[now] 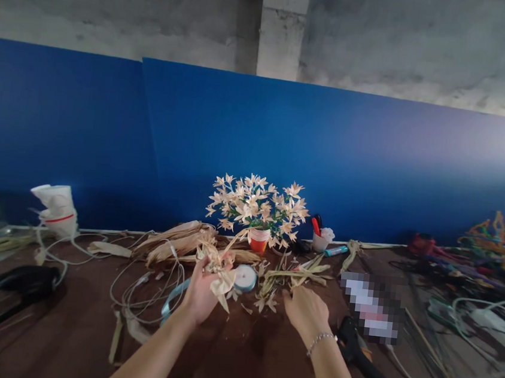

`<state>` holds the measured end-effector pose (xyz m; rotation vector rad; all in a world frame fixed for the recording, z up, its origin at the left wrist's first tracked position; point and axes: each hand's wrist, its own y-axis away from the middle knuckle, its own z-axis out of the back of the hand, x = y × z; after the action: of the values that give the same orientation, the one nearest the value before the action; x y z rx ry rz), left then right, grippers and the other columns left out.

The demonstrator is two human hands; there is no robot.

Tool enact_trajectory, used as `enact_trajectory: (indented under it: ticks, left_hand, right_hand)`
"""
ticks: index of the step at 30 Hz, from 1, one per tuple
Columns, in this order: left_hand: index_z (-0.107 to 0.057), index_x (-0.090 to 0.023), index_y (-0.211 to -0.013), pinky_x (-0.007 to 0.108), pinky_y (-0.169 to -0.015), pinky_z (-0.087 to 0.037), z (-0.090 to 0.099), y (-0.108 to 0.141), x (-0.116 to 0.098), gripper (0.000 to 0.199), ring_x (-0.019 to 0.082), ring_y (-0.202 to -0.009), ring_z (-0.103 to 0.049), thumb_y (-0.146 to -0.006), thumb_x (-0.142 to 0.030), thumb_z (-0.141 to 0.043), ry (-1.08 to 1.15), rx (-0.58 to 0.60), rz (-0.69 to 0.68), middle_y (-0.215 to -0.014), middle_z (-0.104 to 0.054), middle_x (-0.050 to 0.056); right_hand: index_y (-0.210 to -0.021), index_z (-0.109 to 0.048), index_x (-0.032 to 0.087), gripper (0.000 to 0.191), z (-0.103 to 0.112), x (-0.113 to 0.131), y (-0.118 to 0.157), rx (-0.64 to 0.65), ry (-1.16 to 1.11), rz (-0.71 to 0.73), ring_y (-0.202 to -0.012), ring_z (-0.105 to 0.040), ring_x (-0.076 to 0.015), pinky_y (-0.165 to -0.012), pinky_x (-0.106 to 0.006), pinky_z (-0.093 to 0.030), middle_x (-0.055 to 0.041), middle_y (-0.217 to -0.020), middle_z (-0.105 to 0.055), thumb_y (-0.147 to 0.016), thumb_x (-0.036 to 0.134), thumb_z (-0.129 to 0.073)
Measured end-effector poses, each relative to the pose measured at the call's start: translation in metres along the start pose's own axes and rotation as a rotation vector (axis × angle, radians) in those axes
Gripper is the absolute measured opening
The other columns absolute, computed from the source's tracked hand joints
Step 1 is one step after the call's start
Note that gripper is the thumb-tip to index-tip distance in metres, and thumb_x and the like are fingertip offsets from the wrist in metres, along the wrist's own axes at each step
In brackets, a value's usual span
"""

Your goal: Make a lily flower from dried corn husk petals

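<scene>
Here we go: the two hands are apart over the brown bench (238,368), and the action is all on the left! The left hand (198,294) is up, palm turned in, clasping a pale corn-husk flower (217,269) in its fingers, with the husk petals fanning out over the top. The right hand (306,316) sits palm down, a thin chain bracelet (320,343) on its wrist, with its fingertips right at a scatter of dried husk strips (295,277). Is it gripping any of them? Can't tell from here!

Between the hands, a roll of pale blue ribbon (245,278) lies flat, just beside that flower. Left of the left hand there's a tangle of thin white wire (146,292), and behind it a heap of dried husks (174,244). Straight ahead, a bouquet of husk flowers (255,204) stands in an orange paper cup (258,242) against the blue wall (284,144). Out to the right, a black glue gun (363,360) lies on the bench, just past a pixelated object too blurred to call!
</scene>
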<state>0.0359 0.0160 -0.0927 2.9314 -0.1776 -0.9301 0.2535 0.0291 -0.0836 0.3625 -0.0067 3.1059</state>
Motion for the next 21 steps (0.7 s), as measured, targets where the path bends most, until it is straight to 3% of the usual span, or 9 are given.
enact_trajectory:
  ticks: [13,18,21]
  left_hand:
    - [-0.057,-0.008,-0.098,0.04,-0.074,-0.047,0.008,0.006,-0.028,0.036,0.027,-0.088,-0.06,-0.079,-0.033,-0.04,-0.136,-0.065,-0.077,-0.092,-0.065,0.017]
    - [-0.059,-0.009,-0.086,0.035,-0.064,-0.051,0.026,0.008,-0.035,0.022,0.019,-0.065,-0.062,-0.077,-0.022,-0.043,-0.062,-0.164,-0.19,-0.072,-0.066,0.01]
    - [-0.059,-0.01,-0.083,0.03,-0.056,-0.05,0.028,0.011,-0.041,0.024,0.016,-0.058,-0.06,-0.077,-0.026,-0.042,0.022,-0.157,-0.194,-0.066,-0.063,0.008]
  right_hand:
    - [-0.079,-0.065,0.024,0.045,0.031,-0.027,0.003,-0.079,-0.029,-0.045,-0.081,-0.059,-0.025,-0.064,-0.032,-0.041,-0.0087,-0.086,-0.066,-0.079,0.048,-0.028]
    - [-0.073,-0.066,0.022,0.035,0.024,-0.021,0.006,0.01,-0.011,0.028,-0.077,-0.06,-0.0248,-0.061,-0.03,-0.039,-0.0091,-0.08,-0.066,-0.076,0.042,-0.037]
    - [-0.069,-0.065,0.022,0.034,0.024,-0.018,0.005,-0.012,-0.049,0.057,-0.075,-0.06,-0.0238,-0.057,-0.027,-0.037,-0.0082,-0.077,-0.067,-0.077,0.041,-0.039]
